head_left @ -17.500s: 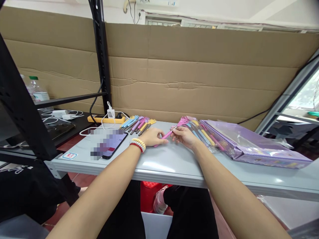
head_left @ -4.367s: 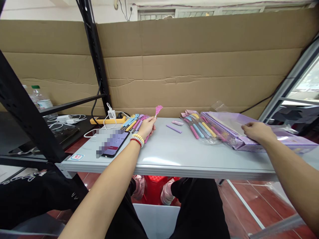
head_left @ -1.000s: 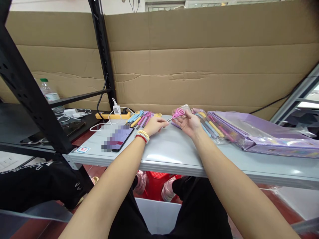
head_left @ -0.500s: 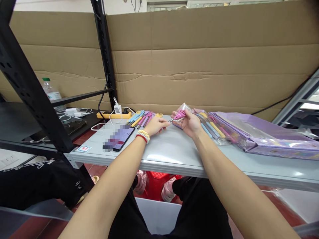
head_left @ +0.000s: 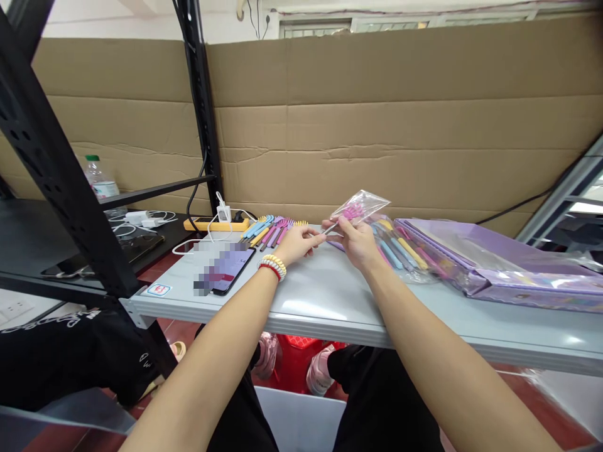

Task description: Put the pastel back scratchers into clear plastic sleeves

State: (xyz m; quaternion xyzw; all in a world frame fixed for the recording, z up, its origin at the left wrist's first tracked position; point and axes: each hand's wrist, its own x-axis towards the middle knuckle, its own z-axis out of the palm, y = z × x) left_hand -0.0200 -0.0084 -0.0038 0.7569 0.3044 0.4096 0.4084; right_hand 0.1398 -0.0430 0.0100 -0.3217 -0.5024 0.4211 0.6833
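**Pink comb tool goes into its clear sleeve**

Both hands meet over the grey table point(head_left: 330, 301). The left hand point(head_left: 296, 243), fingers pinched narrow, grips the thin metal stem of a pink comb tool point(head_left: 351, 212). The right hand point(head_left: 355, 242), also closed, pinches the mouth of a clear plastic bag point(head_left: 365, 204), which already covers the tool's pink head and is held up just above the tabletop. The step in hand appears to be bagging; the next move would call for a steady push along the stem while the bag's mouth is kept open. A row of coloured tools point(head_left: 271, 231) lies just left of the hands, a phone point(head_left: 226, 267) nearer the edge, a packet of handles point(head_left: 405, 251) and a purple box point(head_left: 494, 263) to the right.
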